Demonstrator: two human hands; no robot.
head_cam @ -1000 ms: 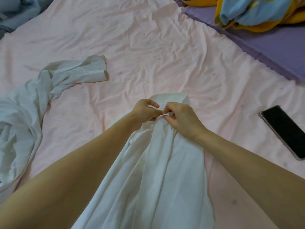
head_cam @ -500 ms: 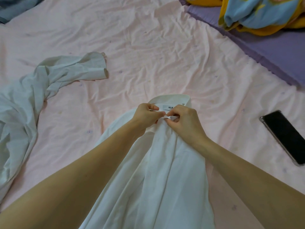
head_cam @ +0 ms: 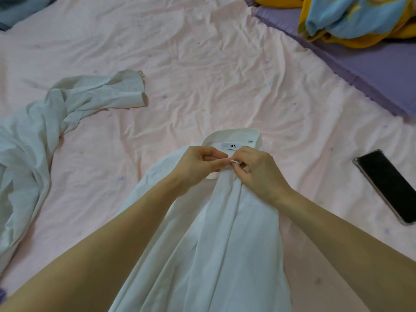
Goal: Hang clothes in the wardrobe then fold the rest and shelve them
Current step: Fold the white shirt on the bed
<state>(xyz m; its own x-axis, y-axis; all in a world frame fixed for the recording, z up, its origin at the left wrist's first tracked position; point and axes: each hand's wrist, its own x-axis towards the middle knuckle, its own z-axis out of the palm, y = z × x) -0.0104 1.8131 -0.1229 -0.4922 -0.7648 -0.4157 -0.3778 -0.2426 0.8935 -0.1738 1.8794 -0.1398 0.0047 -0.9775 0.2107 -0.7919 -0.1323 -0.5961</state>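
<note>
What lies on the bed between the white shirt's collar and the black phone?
Nothing: in the head view only bare, wrinkled pink sheet stretches from the white shirt collar to the black phone. Both hands pinch the collar front.

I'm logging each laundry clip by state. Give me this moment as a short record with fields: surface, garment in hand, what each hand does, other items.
surface: pink bedsheet
garment in hand: white collared shirt, front up, label visible inside the collar
left hand: pinches the collar front
right hand: pinches the collar front, opposite side
stage: both hands at the collar closure, apparently fastening it
other items: pale crumpled garment at left; black phone at right; blue and yellow cloth on purple bedding
</note>
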